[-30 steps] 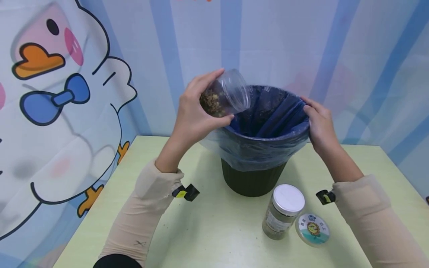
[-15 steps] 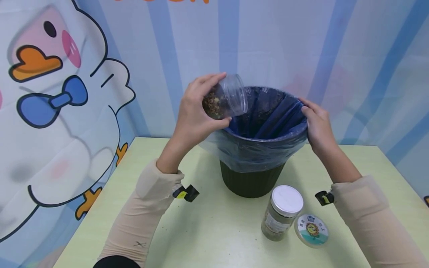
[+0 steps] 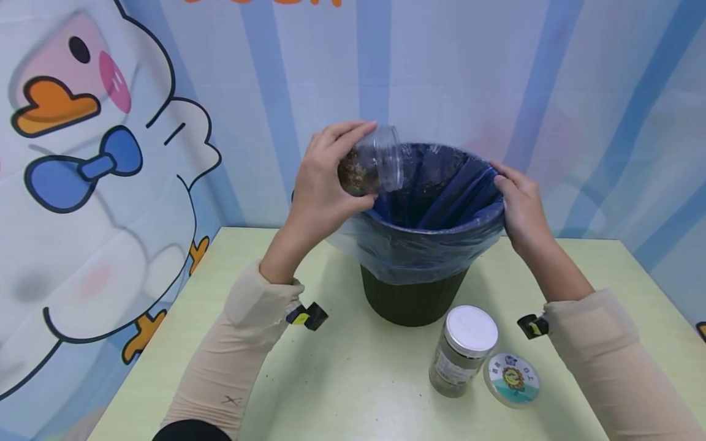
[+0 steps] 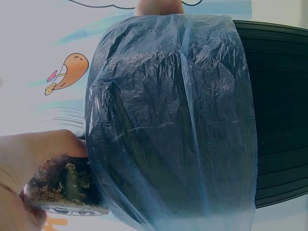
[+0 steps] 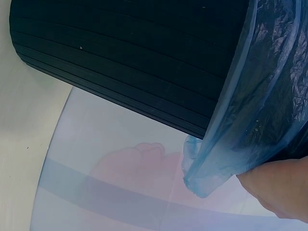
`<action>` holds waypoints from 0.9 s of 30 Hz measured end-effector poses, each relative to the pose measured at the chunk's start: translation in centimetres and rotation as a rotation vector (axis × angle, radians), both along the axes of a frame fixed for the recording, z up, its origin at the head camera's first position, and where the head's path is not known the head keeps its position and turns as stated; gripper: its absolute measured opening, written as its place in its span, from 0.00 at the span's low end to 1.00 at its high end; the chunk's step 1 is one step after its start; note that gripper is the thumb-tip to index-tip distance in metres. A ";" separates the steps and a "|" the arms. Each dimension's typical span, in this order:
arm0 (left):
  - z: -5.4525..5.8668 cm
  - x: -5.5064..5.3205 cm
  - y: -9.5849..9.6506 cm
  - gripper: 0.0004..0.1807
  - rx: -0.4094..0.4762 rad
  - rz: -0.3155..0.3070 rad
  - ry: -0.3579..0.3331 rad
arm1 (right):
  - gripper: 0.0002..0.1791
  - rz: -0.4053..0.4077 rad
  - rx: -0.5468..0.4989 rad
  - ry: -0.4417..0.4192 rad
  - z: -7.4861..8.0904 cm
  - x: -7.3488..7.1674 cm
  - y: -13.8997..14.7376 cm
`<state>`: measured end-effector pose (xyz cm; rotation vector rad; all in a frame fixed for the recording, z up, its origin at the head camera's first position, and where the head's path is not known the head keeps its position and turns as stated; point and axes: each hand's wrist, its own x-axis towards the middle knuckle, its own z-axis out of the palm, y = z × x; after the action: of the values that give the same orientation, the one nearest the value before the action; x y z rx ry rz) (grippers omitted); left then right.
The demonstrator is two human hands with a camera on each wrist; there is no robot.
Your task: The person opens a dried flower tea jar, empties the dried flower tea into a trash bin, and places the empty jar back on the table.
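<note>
My left hand point(image 3: 322, 174) grips a clear plastic jar point(image 3: 388, 158), thumb below and fingers over the top. The jar lies tipped on its side, its mouth over the left rim of a dark trash can point(image 3: 413, 303). Brown crumbly dried bits point(image 4: 67, 180) show through its wall in the left wrist view. A blue plastic bag point(image 3: 425, 254) lines the can and folds down over its rim. At the right rim, my right hand point(image 3: 524, 205) holds the bag's edge and the can between thumb and fingers; the right wrist view shows only part of this hand.
In front of the can stands a second jar point(image 3: 455, 367) with a white lid point(image 3: 472, 329) and a label. A round printed lid point(image 3: 513, 380) lies flat beside it on the pale table point(image 3: 331, 380). A striped cartoon backdrop point(image 3: 309, 73) hangs behind the table.
The jar in my left hand has turned slightly, so its mouth shows more edge-on. The head view has shifted a little. My right hand stays on the can's rim.
</note>
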<state>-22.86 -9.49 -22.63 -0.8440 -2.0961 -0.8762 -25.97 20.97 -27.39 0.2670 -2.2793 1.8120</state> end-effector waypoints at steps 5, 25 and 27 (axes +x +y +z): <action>-0.2 -0.1 -0.1 0.45 -0.008 0.000 -0.014 | 0.28 0.000 0.006 -0.002 0.0 0.1 0.0; -0.1 -0.4 0.3 0.45 -0.070 -0.009 0.063 | 0.28 0.007 0.009 0.000 -0.1 0.1 0.0; -0.2 -0.4 0.3 0.45 -0.080 -0.005 0.069 | 0.28 0.010 0.008 -0.002 -0.1 0.2 0.0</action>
<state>-23.26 -9.14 -22.80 -0.9087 -2.0813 -0.7586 -25.80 21.01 -27.48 0.2782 -2.2918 1.8088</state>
